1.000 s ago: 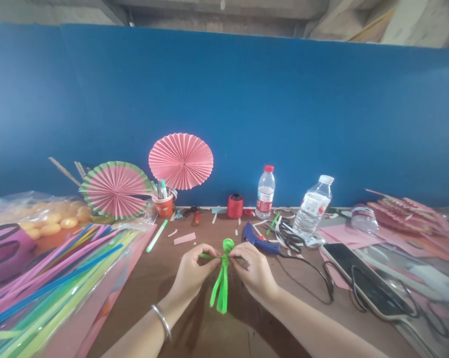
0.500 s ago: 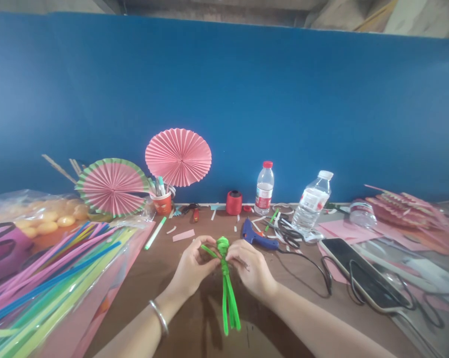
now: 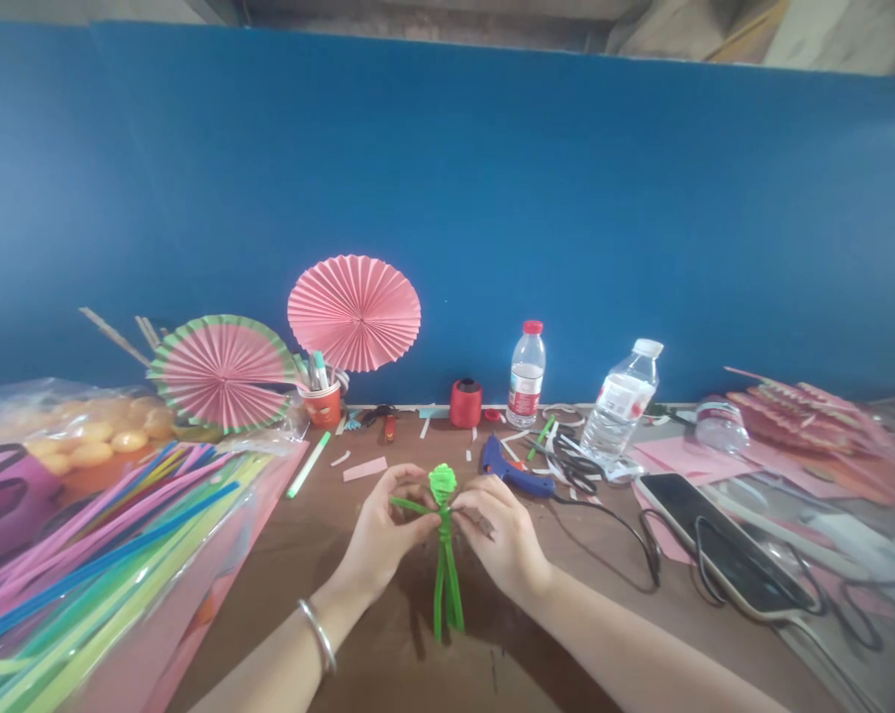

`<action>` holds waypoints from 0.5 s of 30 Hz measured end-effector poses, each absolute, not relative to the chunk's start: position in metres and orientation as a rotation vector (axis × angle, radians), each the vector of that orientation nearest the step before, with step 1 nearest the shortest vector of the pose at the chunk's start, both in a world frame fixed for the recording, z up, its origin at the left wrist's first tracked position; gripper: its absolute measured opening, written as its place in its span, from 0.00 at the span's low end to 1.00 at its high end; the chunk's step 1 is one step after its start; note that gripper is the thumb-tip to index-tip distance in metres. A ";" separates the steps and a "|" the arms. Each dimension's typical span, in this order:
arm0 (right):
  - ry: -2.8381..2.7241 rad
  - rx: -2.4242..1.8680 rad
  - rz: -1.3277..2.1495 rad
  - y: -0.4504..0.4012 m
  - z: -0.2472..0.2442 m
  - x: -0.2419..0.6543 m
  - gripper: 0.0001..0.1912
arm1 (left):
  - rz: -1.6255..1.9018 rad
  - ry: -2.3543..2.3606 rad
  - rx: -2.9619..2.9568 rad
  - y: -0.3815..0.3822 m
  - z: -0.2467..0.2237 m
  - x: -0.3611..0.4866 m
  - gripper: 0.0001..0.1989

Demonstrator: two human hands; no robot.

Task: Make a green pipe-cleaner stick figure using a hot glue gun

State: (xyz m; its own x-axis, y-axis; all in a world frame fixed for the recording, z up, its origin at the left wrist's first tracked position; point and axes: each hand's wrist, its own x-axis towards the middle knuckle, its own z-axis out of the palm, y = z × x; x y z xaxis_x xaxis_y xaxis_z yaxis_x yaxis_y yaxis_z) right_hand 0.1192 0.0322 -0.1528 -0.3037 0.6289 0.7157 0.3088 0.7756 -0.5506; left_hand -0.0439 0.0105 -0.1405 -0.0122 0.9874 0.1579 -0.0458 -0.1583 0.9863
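Between my hands, above the brown table (image 3: 388,663), is a bright green pipe cleaner figure (image 3: 446,485). It has a wound, knobbly head, a twisted neck and several loose strands hanging down. My left hand (image 3: 392,525) pinches it from the left, and one green strand sticks out sideways across those fingers. From the right, my right hand (image 3: 503,535) pinches the figure just below its head. The fingertips of both hands partly hide the twisted middle.
A bag of coloured pipe cleaners (image 3: 121,555) lies left. Behind my hands stand a cup of markers (image 3: 320,401), a red tape roll (image 3: 465,404) and water bottles (image 3: 527,381). A blue glue gun (image 3: 518,470) with its cord and a phone (image 3: 722,545) lie right.
The green figure has tilted, its hanging strands swinging slightly left and appearing shorter. Its head shows more of its top. Both hands keep their pinch with small finger shifts.
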 end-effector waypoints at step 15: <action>-1.865 -0.957 0.403 0.022 -0.149 0.114 0.06 | 1.462 1.143 1.290 0.009 -0.137 -0.039 0.20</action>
State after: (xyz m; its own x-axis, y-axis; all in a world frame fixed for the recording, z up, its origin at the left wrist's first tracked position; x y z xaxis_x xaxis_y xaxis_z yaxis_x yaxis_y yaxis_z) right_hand 0.1142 0.0224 -0.1489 -0.2259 0.7603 0.6090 0.4414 0.6372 -0.6318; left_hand -0.0394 0.0090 -0.1373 -0.1027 0.9715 0.2136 -0.0271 -0.2174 0.9757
